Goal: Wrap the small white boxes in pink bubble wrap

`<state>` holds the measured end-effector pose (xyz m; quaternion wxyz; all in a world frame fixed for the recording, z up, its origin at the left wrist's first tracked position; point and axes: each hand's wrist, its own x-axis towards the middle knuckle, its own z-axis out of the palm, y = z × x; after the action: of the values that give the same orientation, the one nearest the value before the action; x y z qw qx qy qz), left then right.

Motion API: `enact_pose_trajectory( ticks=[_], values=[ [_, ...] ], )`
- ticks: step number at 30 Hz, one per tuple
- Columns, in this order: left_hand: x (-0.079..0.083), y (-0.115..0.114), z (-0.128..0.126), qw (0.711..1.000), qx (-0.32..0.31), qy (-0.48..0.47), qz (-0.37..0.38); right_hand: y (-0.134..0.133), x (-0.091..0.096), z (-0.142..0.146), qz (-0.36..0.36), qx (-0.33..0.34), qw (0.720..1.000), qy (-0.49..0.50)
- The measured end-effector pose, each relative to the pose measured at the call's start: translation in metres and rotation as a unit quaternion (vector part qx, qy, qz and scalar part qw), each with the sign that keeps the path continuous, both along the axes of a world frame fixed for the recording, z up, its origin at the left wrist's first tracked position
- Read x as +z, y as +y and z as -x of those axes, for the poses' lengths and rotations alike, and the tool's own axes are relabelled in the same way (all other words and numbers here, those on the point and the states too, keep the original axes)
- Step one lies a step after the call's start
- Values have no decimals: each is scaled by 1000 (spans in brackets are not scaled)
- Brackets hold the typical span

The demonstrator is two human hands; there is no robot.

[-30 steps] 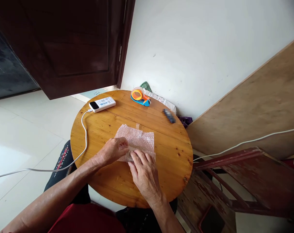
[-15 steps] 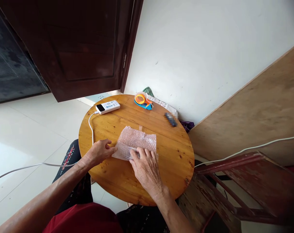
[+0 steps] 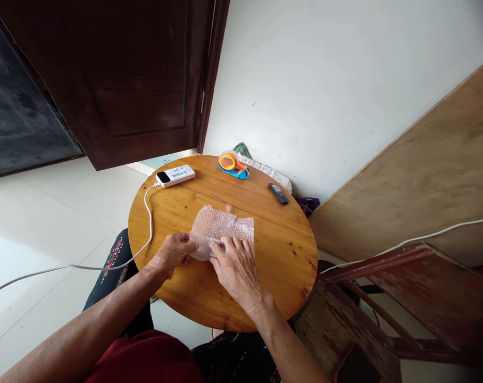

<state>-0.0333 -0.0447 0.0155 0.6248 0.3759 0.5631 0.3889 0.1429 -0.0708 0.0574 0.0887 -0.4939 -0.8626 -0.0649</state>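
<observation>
A pinkish clear sheet of bubble wrap (image 3: 221,222) lies on the round wooden table (image 3: 281,260), its near edge folded up over itself. At the near left corner, my left hand (image 3: 173,254) pinches the wrap between thumb and fingers. My right hand (image 3: 238,271) bears down on the near fold with bent fingers, gripping it against the table. Whatever may lie inside the fold is hidden by the fingers. A short piece of clear tape (image 3: 228,208) shows at the sheet's far edge.
At the back of the table are a white power bank (image 3: 175,175) with a cable (image 3: 149,213) and an orange and blue tape dispenser (image 3: 233,164). A dark blurred object (image 3: 279,193) lies at the right. A wooden chair (image 3: 409,276) stands beside the table.
My left hand has moved from the wrap's left edge onto its near corner and closed on it. The near edge is now folded further over. My right hand stays on the fold.
</observation>
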Motion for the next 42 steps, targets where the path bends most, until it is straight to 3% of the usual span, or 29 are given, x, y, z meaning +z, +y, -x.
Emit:
enact_pose_trajectory(
  ticks=[9,13,16,19,23,27,34,38,42],
  values=[
    [18,7,-33,998,-40,8,-46,0,-1,-1,33,-14,998,43],
    [27,3,-32,992,-111,39,-55,-11,5,-16,58,-3,989,135],
    [31,-1,-29,979,-156,99,-87,-22,-1,-40,15,-44,971,232],
    [31,-4,-31,945,-177,215,-169,-31,-17,-64,-24,-152,943,296],
    [27,-7,-37,862,-202,376,-275,-37,-34,-75,66,-260,920,286],
    [18,-8,-36,814,-204,412,-356,-30,-34,-67,140,-315,898,275],
    [7,-6,-32,787,-179,390,-443,-10,-37,-55,139,-297,861,389],
    [7,-4,-33,787,-199,385,-438,-6,-30,-45,111,-269,835,467],
    [9,-1,-35,786,-220,391,-425,1,-19,-26,110,-249,830,487]
  ],
)
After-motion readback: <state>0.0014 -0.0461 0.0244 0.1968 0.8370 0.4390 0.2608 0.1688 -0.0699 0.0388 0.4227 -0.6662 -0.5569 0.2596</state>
